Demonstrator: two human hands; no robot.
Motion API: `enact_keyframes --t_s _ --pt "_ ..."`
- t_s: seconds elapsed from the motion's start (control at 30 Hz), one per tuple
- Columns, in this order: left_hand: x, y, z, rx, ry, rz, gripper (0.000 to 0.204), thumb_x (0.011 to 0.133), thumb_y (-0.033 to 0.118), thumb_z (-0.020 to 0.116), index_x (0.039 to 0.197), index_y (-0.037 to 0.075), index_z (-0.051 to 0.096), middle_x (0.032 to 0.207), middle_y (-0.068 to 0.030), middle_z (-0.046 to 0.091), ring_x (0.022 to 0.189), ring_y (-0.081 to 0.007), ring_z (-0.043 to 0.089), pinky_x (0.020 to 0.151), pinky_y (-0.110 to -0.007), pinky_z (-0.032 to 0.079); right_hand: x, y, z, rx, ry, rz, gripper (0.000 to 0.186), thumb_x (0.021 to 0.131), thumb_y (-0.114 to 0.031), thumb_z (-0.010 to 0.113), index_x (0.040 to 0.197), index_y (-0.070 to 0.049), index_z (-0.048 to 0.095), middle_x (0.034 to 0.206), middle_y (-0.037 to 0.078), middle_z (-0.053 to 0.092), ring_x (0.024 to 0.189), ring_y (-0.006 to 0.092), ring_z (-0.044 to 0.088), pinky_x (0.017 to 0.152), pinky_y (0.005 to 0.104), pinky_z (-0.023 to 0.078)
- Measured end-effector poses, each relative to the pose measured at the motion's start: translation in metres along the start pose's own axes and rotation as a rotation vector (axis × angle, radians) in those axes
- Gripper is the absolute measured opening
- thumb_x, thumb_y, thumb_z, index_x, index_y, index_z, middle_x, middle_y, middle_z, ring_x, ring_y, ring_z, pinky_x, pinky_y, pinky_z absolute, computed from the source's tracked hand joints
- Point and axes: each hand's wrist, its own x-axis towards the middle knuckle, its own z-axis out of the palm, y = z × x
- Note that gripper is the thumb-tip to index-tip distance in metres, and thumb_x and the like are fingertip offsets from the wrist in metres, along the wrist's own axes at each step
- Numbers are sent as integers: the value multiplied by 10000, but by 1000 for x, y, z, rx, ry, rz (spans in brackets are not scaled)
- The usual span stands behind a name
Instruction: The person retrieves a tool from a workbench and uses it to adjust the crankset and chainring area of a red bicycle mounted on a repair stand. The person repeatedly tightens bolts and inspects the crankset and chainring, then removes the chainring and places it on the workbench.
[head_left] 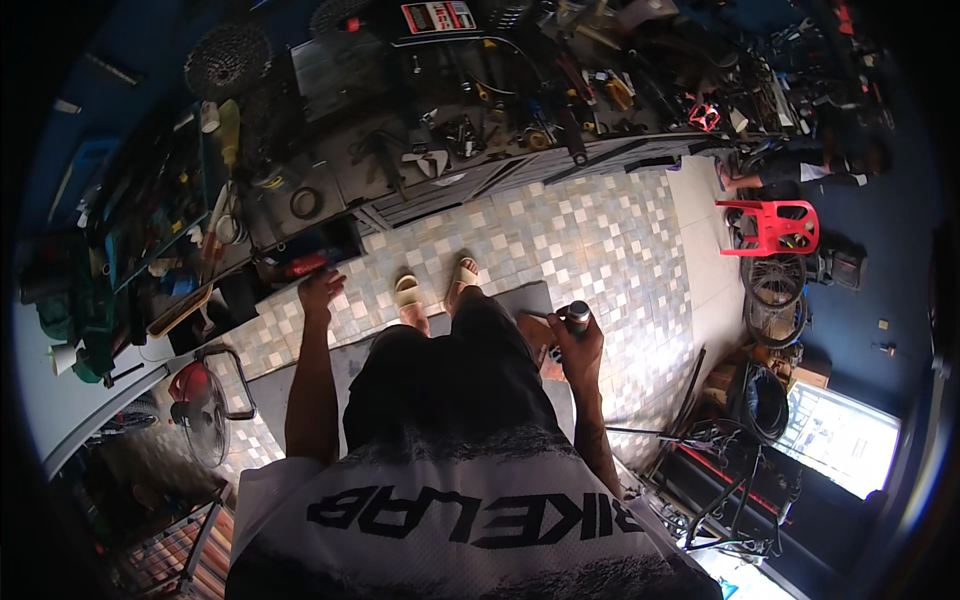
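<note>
My left hand (320,292) is at the left, just below an open drawer (345,238) under the workbench. Its fingers are spread, with nothing seen in them. Close to its fingertips, a red object (306,264) lies at the drawer; its kind is unclear. To the right of my legs, my right hand (582,348) is closed around a small dark can (577,314) with a pale, rounded end. Behind that hand shows a brown, flat-sided thing (535,328), partly hidden by my leg and fingers.
A cluttered workbench (335,165) with tools and bike parts curves across the far side. A red plastic chair (775,228) and wheels (772,285) stand at the right. At the left is a fan (205,415). A grey mat (270,400) covers part of the tiled floor (630,240).
</note>
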Motion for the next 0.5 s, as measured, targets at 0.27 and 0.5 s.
enact_keyframes --t_s 0.27,0.5 --pt "9 25 92 363 -240 2 541 1002 133 628 1526 119 496 1158 -120 706 979 -259 736 841 -422 596 37 0 -22 -58 -84 -47 457 951 -249 747 1279 -8 539 964 199 733 908 347 737 817 445 545" --pt "0 -65 151 527 -348 -154 387 1018 211 648 1385 105 588 1054 -115 733 871 -241 737 766 -417 600 130 22 -80 -97 -56 -232 392 860 -170 836 1189 -27 676 1066 184 693 998 346 696 872 441 541"
